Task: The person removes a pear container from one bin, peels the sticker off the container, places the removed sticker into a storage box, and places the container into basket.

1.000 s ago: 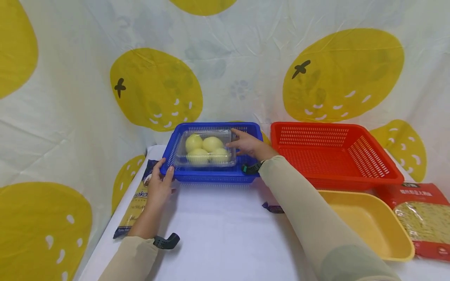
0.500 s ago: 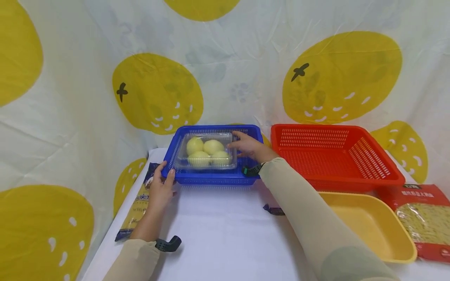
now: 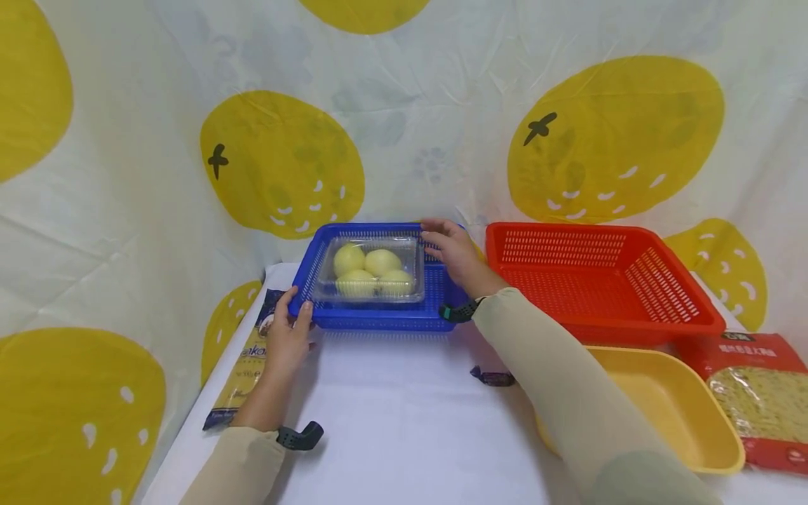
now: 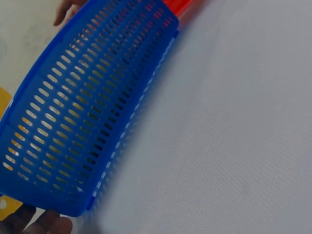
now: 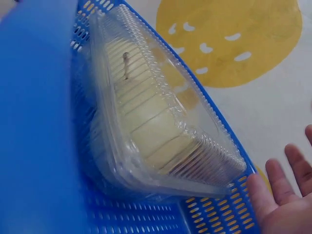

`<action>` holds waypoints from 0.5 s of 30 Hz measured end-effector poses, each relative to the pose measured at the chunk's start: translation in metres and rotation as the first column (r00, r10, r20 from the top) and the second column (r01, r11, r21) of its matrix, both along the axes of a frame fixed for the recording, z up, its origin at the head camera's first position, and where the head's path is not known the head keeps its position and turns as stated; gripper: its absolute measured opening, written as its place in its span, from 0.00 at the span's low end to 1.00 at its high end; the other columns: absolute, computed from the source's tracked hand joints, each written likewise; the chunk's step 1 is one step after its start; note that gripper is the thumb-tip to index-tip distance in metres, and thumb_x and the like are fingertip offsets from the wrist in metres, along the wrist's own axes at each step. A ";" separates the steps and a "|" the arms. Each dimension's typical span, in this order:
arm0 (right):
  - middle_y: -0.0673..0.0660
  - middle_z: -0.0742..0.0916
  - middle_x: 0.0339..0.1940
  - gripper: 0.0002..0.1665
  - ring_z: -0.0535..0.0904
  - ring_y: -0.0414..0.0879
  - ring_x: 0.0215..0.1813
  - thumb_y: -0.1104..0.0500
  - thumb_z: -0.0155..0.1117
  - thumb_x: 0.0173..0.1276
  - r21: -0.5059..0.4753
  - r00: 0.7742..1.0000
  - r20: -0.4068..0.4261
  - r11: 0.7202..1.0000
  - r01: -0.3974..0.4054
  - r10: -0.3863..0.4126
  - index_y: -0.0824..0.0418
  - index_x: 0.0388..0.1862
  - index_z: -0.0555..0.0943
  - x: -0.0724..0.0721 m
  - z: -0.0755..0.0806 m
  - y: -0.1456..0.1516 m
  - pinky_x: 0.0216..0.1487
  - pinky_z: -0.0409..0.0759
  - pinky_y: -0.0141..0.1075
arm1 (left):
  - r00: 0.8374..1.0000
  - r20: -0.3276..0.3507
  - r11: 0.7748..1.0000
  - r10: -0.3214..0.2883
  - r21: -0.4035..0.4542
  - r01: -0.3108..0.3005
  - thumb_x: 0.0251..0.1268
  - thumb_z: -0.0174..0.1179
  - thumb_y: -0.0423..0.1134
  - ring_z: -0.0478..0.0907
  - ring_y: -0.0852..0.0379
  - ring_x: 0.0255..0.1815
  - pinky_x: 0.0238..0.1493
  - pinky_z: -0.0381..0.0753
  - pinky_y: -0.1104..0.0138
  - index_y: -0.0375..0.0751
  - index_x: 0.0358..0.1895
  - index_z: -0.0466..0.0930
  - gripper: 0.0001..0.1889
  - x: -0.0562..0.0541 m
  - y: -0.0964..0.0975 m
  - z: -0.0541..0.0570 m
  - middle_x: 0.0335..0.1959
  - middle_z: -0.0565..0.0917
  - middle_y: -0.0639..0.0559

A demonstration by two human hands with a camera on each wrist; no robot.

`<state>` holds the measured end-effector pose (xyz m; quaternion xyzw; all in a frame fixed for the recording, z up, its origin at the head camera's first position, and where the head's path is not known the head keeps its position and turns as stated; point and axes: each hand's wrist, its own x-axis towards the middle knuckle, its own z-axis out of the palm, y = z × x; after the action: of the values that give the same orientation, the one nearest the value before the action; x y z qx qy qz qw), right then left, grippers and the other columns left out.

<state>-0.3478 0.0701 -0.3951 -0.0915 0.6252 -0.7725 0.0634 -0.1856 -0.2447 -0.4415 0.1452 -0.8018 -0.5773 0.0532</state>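
A blue perforated basket [image 3: 379,322] stands on the white tabletop, and a clear plastic box [image 3: 419,270] sits inside it. Several round pale-yellow fruits [image 3: 381,262] show through the box; one has a stem in the right wrist view. My left hand [image 3: 289,340] grips the basket's near left corner, its fingers and thumb at the rim; the left wrist view has the fingertips [image 4: 45,222] by that corner. My right hand [image 3: 459,256] is over the basket's right side, close to the box's right end. Its spread fingers [image 5: 275,178] hold nothing and look apart from the box.
Right of the blue basket is a red perforated basket [image 3: 568,330], with a yellow tray [image 3: 663,400] nearer. A red food bag [image 3: 757,393] lies at far right, a yellow packet [image 3: 243,372] at left. A small dark-wrapped item [image 3: 494,377] lies near my right forearm.
My right hand has let go of the clear box's right end and moved up and to the right. The box stays in the basket, and my left hand keeps its hold on the corner.
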 end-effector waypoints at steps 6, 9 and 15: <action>0.61 0.81 0.65 0.24 0.69 0.68 0.76 0.63 0.56 0.85 -0.136 0.999 0.021 0.990 -0.024 0.028 0.72 0.74 0.71 0.015 0.009 0.009 0.79 0.67 0.57 | 1.000 0.013 1.000 0.000 0.012 0.000 0.85 0.44 0.64 0.74 0.35 0.74 0.60 0.85 0.42 0.72 0.87 0.48 0.33 -0.001 0.001 0.000 0.86 0.60 0.42; 0.61 0.82 0.65 0.24 0.70 0.67 0.76 0.62 0.54 0.86 -0.157 0.998 0.031 0.986 -0.056 0.062 0.71 0.74 0.71 0.019 0.013 0.014 0.80 0.66 0.58 | 1.000 0.014 1.000 0.004 0.018 -0.004 0.85 0.44 0.64 0.74 0.36 0.74 0.61 0.85 0.42 0.73 0.87 0.48 0.33 -0.001 0.001 0.001 0.86 0.60 0.42; 0.70 0.73 0.76 0.23 0.67 0.66 0.78 0.60 0.54 0.86 -0.146 0.991 0.046 0.982 -0.116 0.124 0.67 0.73 0.72 0.032 0.021 0.024 0.80 0.66 0.57 | 1.000 0.006 1.000 -0.003 -0.001 0.003 0.85 0.44 0.63 0.75 0.34 0.73 0.59 0.85 0.42 0.70 0.87 0.48 0.34 -0.001 -0.001 0.000 0.85 0.61 0.40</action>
<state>-0.3162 0.0938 -0.3740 -0.1119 0.5597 -0.8123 0.1204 -0.1861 -0.2455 -0.4412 0.1457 -0.8024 -0.5765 0.0501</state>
